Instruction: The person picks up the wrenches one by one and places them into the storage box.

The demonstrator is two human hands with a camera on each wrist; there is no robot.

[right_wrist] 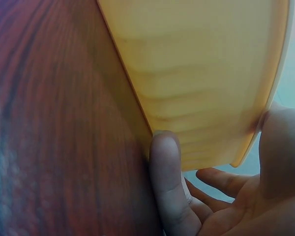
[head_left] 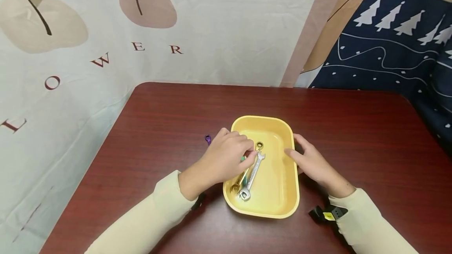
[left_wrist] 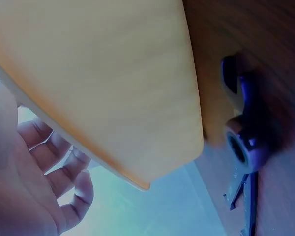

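My right hand [head_left: 314,164] holds the right wall of a yellow plastic tray [head_left: 296,191], thumb over the rim and fingers outside. In the right wrist view a fingertip [right_wrist: 166,152] lies low against the wall. My left hand [head_left: 227,154] hovers at the tray's left side, fingers bent inward over the inside. A silver combination wrench [head_left: 254,173] lies in the tray beside a gold ratcheting wrench [head_left: 235,187]. Parts of a green wrench [head_left: 245,180] show beneath the left hand and between the others; I cannot tell whether the fingers pinch it.
On the dark red wooden table [head_left: 169,120], a purple wrench [head_left: 208,139] lies left of the tray, mostly hidden by the left hand. Its ring end [left_wrist: 241,147] shows close up in the left wrist view. A black device with a yellow label [head_left: 328,215] sits at the right wrist.
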